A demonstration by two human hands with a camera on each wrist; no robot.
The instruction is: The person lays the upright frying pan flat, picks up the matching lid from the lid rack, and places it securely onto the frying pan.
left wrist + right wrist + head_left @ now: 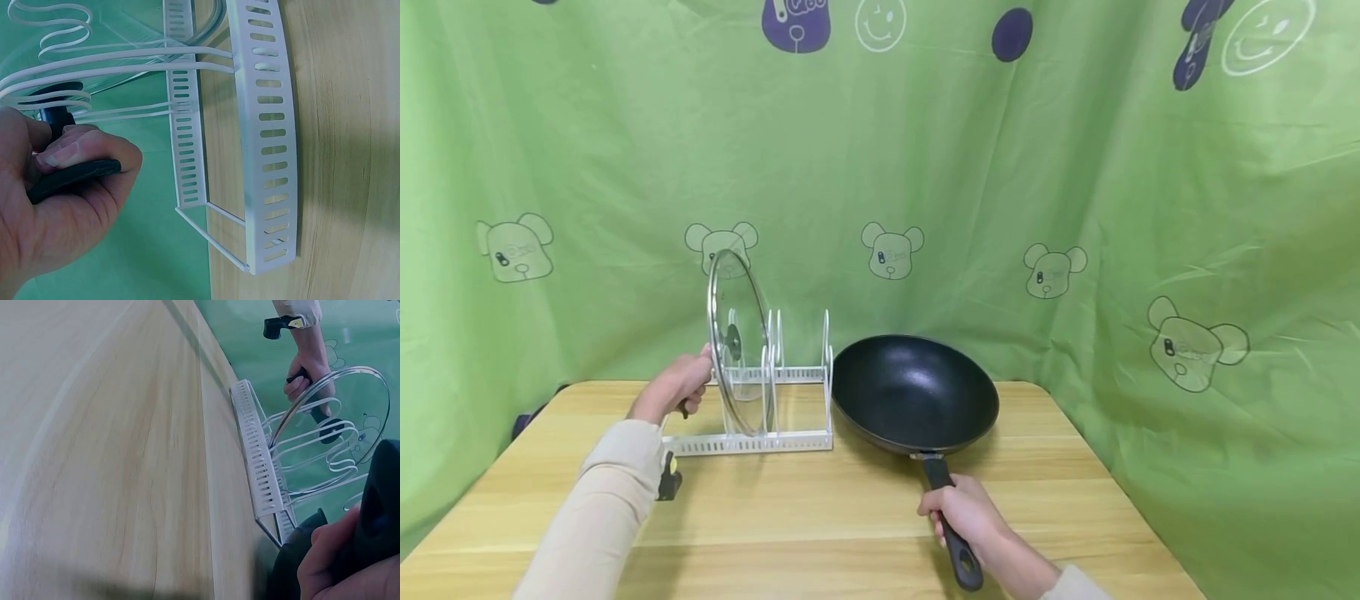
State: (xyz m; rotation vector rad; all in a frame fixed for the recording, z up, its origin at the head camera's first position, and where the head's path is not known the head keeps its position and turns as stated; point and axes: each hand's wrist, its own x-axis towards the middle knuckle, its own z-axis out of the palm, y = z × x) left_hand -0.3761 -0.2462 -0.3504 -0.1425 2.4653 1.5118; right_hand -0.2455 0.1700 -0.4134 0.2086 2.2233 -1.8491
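Note:
A glass lid (741, 333) with a metal rim stands on edge among the wire dividers of a white rack (805, 442). My left hand (679, 385) grips the lid's black knob (75, 178), fingers curled round it, at the rack's left side. A black wok (917, 392) is at the rack's right, its inside facing up. My right hand (964, 510) holds the wok by its black handle (958, 550), the thumb wrapped over it. In the right wrist view the handle hides part of that hand.
The rack sits on a light wooden table (760, 517). A green curtain (940, 167) with bear prints hangs behind and at both sides. A small black device (668, 479) shows below the left wrist.

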